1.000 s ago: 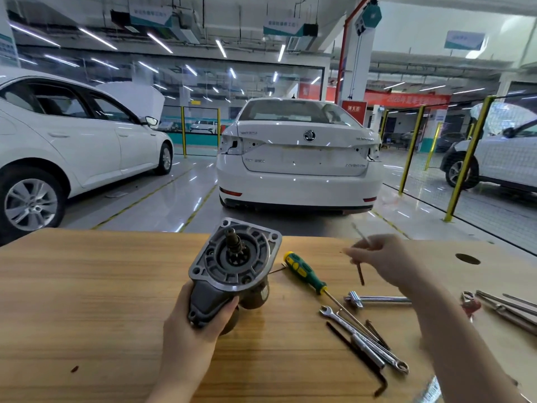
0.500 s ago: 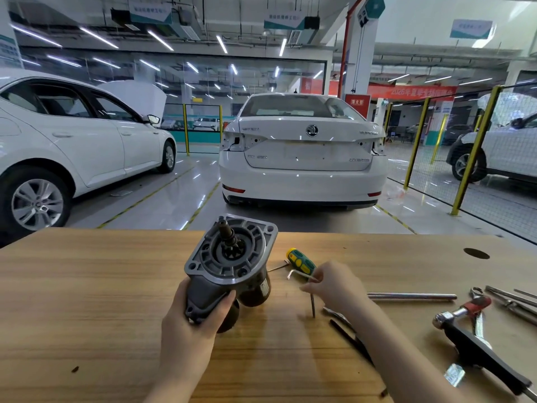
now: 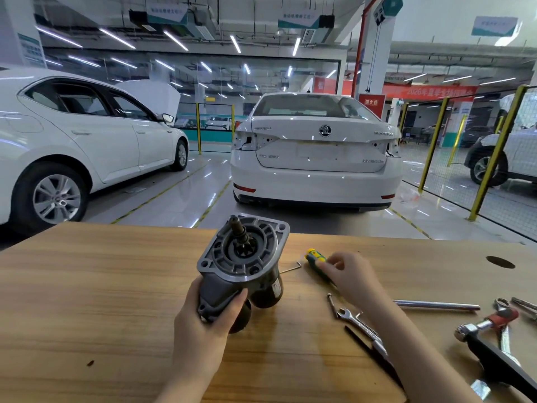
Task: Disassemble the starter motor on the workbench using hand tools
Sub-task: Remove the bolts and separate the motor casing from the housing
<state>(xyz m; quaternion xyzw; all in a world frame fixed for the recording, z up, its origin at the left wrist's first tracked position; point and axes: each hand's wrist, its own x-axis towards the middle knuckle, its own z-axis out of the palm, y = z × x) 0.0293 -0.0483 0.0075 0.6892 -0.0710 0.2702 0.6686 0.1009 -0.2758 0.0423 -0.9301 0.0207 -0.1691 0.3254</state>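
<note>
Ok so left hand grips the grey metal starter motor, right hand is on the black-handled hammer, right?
No: the black-handled hammer lies untouched. In the head view the right hand touches the green-and-yellow screwdriver; the left hand does grip the grey metal starter motor.

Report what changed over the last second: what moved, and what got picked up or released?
The right grip came down and left, from above the steel spanners where it pinched a thin metal hex key, onto the green-and-yellow screwdriver handle, which its fingertips now touch; that key no longer shows in it. Unchanged: the left grip holds the grey metal starter motor, pinion end up.
</note>
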